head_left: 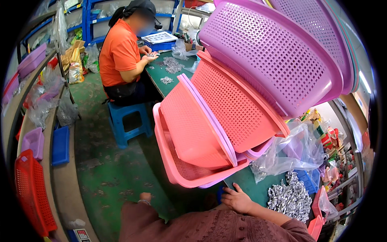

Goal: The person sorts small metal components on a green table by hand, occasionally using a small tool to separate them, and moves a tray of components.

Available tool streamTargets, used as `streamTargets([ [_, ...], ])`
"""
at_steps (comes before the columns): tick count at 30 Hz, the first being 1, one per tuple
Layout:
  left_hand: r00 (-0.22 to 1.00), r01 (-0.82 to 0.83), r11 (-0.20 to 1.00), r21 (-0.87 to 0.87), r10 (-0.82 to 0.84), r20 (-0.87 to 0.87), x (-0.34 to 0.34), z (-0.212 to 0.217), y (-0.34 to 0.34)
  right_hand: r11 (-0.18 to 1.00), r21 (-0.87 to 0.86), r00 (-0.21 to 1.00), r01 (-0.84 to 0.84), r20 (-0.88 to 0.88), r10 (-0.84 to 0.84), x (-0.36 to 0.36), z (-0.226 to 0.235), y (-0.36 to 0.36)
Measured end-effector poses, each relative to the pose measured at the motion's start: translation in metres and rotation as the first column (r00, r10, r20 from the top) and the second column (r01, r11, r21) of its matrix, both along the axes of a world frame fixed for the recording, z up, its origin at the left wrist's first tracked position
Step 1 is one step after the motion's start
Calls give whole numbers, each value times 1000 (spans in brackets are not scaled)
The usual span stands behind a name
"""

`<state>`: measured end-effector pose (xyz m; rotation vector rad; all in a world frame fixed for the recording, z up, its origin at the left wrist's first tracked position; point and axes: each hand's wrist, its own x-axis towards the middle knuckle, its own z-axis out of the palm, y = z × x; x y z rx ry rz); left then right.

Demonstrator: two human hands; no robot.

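My right hand (pixel 236 200) lies flat on the near edge of the green table (pixel 250 183), fingers apart, holding nothing. It rests just below a leaning stack of pink baskets (pixel 193 133) and purple baskets (pixel 274 56). A pile of small silvery metal parts (pixel 291 197) lies to its right. Only a small part of my left hand (pixel 145 197), with a bracelet at the wrist, shows above my brown garment (pixel 201 228); its fingers are hidden.
A person in an orange shirt (pixel 119 52) sits on a blue stool (pixel 128 121) at the far end of the table, handling small metal parts (pixel 172 64). Clear plastic bags (pixel 292 151) lie behind the pile. Shelves on the left hold a red basket (pixel 32 191), a purple tray (pixel 33 141) and a blue tray (pixel 61 146).
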<state>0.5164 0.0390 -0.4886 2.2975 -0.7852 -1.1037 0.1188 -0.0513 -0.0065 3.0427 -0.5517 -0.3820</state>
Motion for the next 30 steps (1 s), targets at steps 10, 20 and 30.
streamTargets([
  [10, 353, 894, 386, 228, -919, 173, -117, -2, 52, 997, -66, 997, -34, 62, 38, -3, -7, -2],
  [20, 446, 850, 484, 206, -871, 207, -78, 115, 20, 995, -84, 997, -52, 51, 57, 1, -3, -5],
  [30, 347, 815, 400, 420, -916, 200, -55, -57, 52, 997, -64, 998, -40, 35, 43, 1, -2, -5],
])
